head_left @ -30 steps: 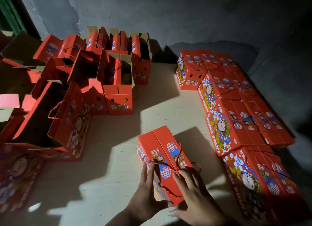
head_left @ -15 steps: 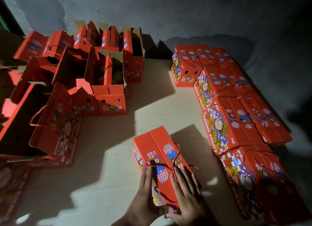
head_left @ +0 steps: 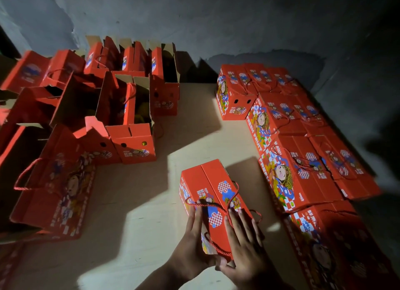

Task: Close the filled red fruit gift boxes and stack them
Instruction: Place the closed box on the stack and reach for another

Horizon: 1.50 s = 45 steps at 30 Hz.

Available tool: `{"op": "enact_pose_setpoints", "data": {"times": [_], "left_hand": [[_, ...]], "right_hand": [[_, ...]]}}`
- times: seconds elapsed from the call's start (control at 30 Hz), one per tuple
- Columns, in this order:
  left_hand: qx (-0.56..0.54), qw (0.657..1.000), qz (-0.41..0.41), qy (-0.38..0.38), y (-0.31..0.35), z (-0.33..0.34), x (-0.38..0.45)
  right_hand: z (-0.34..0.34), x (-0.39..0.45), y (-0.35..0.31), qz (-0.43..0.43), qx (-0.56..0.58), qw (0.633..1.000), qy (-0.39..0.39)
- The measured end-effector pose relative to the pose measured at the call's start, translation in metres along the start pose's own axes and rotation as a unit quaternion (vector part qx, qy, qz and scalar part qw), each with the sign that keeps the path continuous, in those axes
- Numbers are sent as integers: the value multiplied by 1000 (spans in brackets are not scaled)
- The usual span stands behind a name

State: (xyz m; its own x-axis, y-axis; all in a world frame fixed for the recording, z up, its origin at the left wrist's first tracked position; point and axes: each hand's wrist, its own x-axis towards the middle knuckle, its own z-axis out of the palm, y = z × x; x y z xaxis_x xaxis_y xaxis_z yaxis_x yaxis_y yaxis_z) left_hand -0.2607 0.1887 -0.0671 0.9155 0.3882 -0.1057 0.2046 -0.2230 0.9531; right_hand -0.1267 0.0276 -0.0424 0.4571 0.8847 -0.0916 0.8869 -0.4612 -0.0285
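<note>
Closed gift box (head_left: 214, 205) lies mid-bench near the front edge. Left hand (head_left: 190, 244) braces its side, right hand (head_left: 242, 244) lies flat on the lid, both grips open, likely keeping the flaps shut. Closed boxes (head_left: 292, 151) line the right edge; open boxes (head_left: 129, 116) wait at left.

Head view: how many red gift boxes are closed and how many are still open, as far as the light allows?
Closed box under the left hand and right hand: 1
Closed boxes grouped at right: at least 7
Open boxes at left: at least 7
Total: at least 15; the dark edges may hide more.
</note>
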Motion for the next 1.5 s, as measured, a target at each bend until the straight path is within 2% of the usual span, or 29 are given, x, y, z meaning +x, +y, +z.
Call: {"op": "enact_pose_setpoints", "data": {"times": [0.2, 0.33, 0.43, 0.53, 0.87, 0.97, 1.33, 1.5], "left_hand": [[-10, 1000, 7, -19, 4, -8, 62], [11, 1000, 14, -26, 5, -13, 110], [20, 999, -3, -50, 10, -18, 146], [-16, 998, -19, -63, 19, -22, 180], [-80, 996, -11, -26, 43, -17, 287], [-90, 995, -19, -33, 47, -14, 315], [-116, 991, -57, -25, 65, -6, 387], [-72, 995, -67, -13, 75, -10, 397]], "right_hand": [[-4, 43, 34, 5, -3, 1000, 3], [-5, 76, 57, 17, -5, 1000, -22], [-8, 103, 72, 29, -9, 999, -35], [-13, 129, 89, 40, -13, 999, -28], [-38, 212, 150, 64, -50, 997, -4], [-42, 234, 164, 70, -58, 996, -25], [-53, 296, 208, 104, -23, 994, -35], [-51, 311, 209, 132, -23, 991, -22]]}}
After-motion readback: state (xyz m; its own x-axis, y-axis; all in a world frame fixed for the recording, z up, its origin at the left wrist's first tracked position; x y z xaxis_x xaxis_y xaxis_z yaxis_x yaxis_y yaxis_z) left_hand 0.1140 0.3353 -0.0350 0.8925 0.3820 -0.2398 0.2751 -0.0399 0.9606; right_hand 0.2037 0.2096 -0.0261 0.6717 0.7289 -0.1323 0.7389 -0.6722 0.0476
